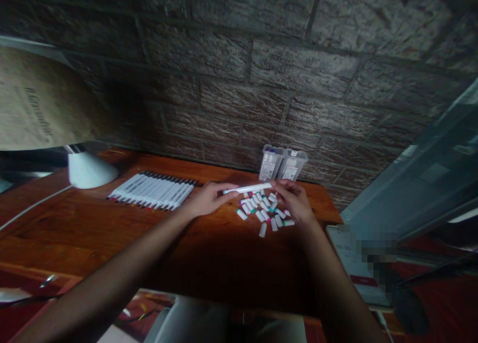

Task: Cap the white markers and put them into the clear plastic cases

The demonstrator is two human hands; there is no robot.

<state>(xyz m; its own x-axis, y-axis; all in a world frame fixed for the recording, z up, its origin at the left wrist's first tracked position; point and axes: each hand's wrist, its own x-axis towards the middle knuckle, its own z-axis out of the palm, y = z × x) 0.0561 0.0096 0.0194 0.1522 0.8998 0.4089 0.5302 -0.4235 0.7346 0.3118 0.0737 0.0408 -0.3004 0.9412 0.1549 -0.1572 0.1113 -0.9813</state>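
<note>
A white marker (248,188) is held level above the wooden table, one end in each hand. My left hand (209,198) pinches its left end, where a bluish tip shows. At the right end, the fingers of my right hand (295,197) close around the marker. Beneath and just in front of it lies a loose pile of white marker caps (265,215) with coloured ends. To the left of my left hand, a row of white markers (153,191) lies side by side, their dark ends toward the wall.
Two clear plastic cases (293,165) stand against the brick wall (224,94); the left one holds a few dark-tipped items. A lamp with a white base (87,171) stands at the left of the table (220,263). A tablet-like device (354,263) sits by the right edge.
</note>
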